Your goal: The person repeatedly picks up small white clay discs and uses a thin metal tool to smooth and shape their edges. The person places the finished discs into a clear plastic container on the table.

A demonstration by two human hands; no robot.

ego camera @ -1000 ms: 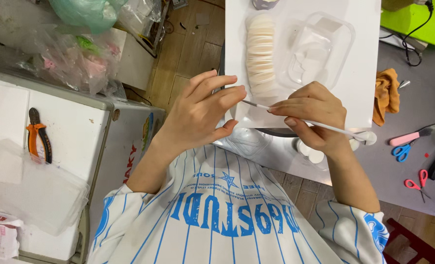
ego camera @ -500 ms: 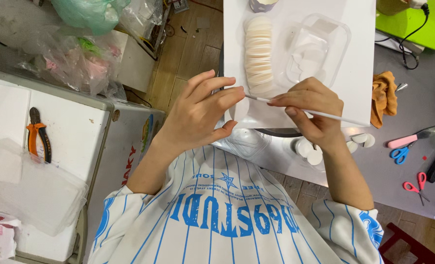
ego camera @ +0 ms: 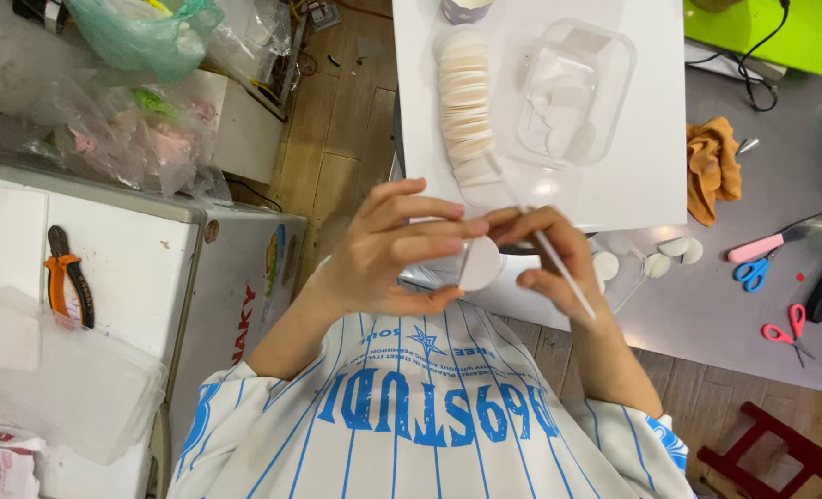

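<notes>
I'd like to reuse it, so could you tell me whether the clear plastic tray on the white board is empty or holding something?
Not empty: the clear plastic tray on the white board holds a few white round pieces, seen through its walls.

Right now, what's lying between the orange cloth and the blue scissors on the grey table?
In the head view, nothing lies between the orange cloth and the blue scissors except the pink-handled tool, just above the scissors; otherwise bare grey table.

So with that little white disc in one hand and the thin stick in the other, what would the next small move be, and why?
Probably bringing the stick's tip to the disc. The left hand pinches the white disc upright, while the right hand holds the thin white stick slanted just beside it; whether the two touch cannot be told.
</notes>
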